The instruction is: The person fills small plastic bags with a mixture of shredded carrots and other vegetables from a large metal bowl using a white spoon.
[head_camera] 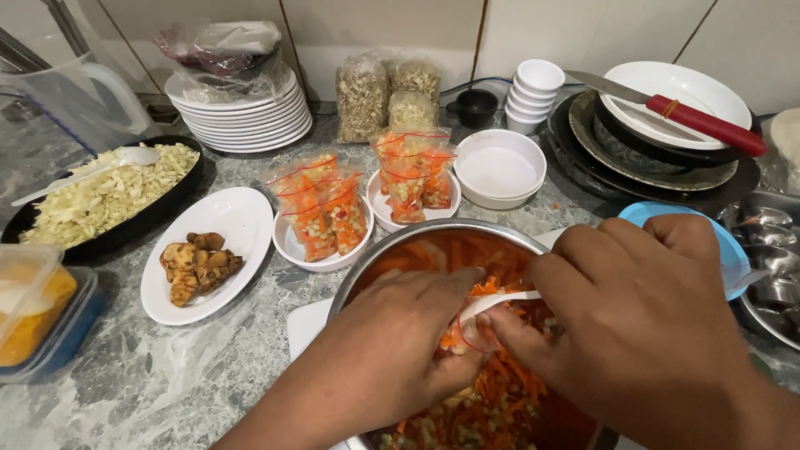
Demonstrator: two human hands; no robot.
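A steel bowl (421,233) near the counter's front edge holds shredded carrot and vegetable salad (492,400). Over it, my left hand (392,350) holds a small clear plastic bag (471,333) open. My right hand (642,317) grips a white spoon (500,300) whose tip, loaded with shredded carrot, sits at the bag's mouth. Behind the bowl, two small white bowls (321,254) (408,208) hold several filled, sealed bags of the same salad.
A white oval plate of fried pieces (200,262), a black dish of shredded cabbage (108,196), stacked plates (242,117), an empty white bowl (500,171), stacked cups (533,92), a red-handled knife (692,117) on dishes, a blue lid (717,242), plastic containers (37,317).
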